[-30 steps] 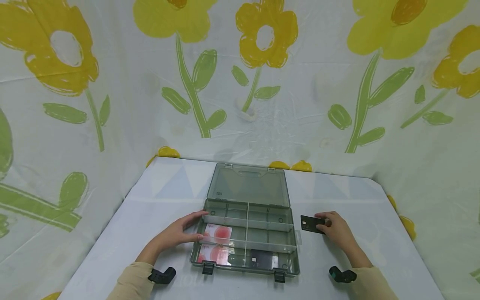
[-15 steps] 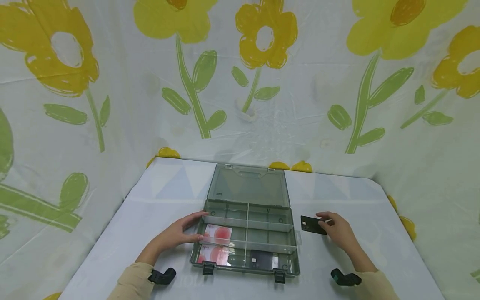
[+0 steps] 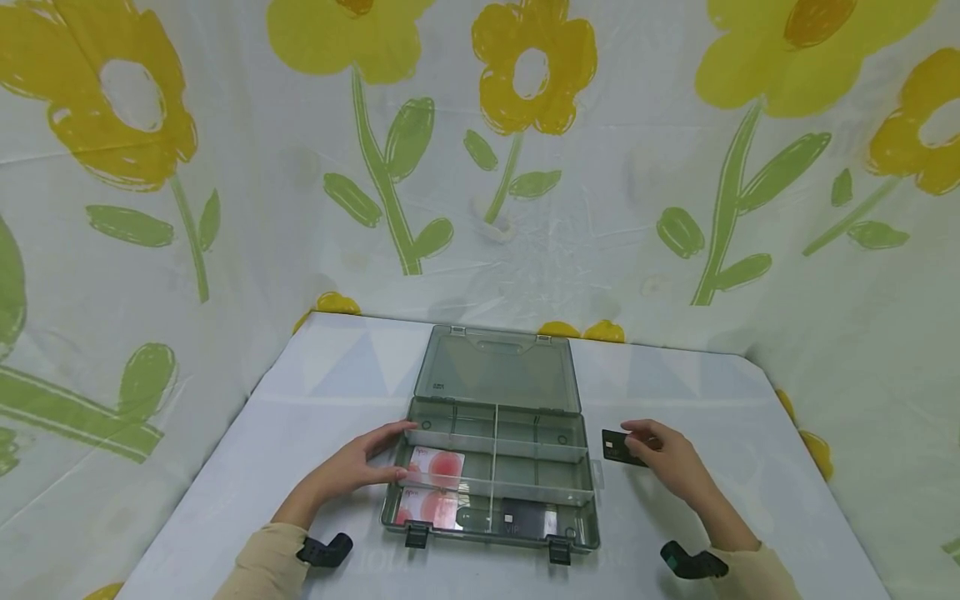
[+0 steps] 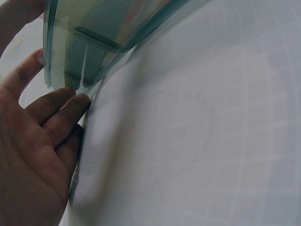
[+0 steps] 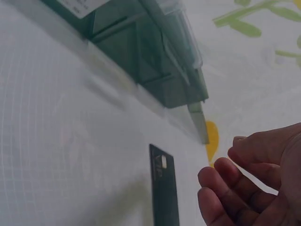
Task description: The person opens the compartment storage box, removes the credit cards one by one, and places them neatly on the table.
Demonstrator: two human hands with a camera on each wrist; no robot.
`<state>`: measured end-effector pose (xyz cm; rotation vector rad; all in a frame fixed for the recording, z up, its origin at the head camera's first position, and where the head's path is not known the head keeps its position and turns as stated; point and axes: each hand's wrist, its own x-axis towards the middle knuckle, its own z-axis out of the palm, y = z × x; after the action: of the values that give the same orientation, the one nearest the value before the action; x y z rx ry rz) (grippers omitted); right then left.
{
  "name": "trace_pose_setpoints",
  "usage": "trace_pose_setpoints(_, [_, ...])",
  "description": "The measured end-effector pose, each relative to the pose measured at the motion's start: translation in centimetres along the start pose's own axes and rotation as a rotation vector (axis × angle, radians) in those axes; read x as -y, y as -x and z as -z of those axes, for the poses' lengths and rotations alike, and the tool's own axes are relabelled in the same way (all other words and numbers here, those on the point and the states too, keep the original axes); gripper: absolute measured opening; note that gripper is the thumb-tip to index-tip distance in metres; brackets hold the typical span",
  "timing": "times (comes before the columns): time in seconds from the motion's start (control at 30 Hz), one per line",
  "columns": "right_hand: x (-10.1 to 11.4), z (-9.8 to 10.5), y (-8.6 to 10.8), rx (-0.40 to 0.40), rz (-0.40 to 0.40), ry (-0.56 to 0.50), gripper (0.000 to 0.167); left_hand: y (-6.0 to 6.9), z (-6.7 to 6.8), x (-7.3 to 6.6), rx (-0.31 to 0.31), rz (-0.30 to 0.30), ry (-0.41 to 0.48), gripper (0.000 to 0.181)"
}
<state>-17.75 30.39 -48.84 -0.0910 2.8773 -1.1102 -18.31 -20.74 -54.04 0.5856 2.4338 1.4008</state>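
Observation:
A grey-green see-through compartment box (image 3: pixel 544 454) lies with its lid (image 3: pixel 498 371) folded back. My left hand (image 3: pixel 348 467) touches its left side with thumb and forefinger spread, fingers fairly straight. To the right of the box a black VIP card (image 3: pixel 613 446) lies flat on the table; the right wrist view also shows the card (image 5: pixel 164 193). Just over its right end hovers my right hand (image 3: pixel 670 462), fingers loosely bent with nothing between them. In the right wrist view my right hand (image 5: pixel 249 181) is apart from the card.
Two pink-and-white cards sit in the box's left side, the middle one (image 3: pixel 442 467) and the front one (image 3: pixel 427 508). Another dark VIP card (image 3: pixel 521 518) lies in the front right compartment. White dividers (image 3: pixel 540 493) part the box. Flowered cloth walls (image 3: pixel 585 208) surround the white table (image 3: pixel 337 350).
My right hand has lifted off the card's right end and shifted slightly left over it. The card stays in about the same place, and my left hand has not moved.

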Motion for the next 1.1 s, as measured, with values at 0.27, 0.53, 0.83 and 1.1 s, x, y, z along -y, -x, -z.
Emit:
trace_pose_setpoints(0.27, [2.1, 0.0, 0.9, 0.051, 0.005, -0.058, 0.034, 0.0, -0.1, 0.1, 0.003, -0.009, -0.003, 0.073])
trace_pose_setpoints(0.53, [4.0, -0.4, 2.1, 0.145, 0.043, -0.168, 0.038, 0.0, -0.2, 0.1, 0.002, -0.030, -0.006, 0.072])
trace_pose_setpoints(0.83, [6.2, -0.7, 3.2, 0.272, 0.151, -0.195, 0.038, 0.0, -0.1, 0.0, 0.004, -0.036, -0.005, 0.072])
trace_pose_setpoints(1.1, [7.3, -1.4, 4.0, 0.401, 0.143, -0.232, 0.037, -0.1, -0.1, 0.2, 0.001, -0.046, -0.001, 0.071])
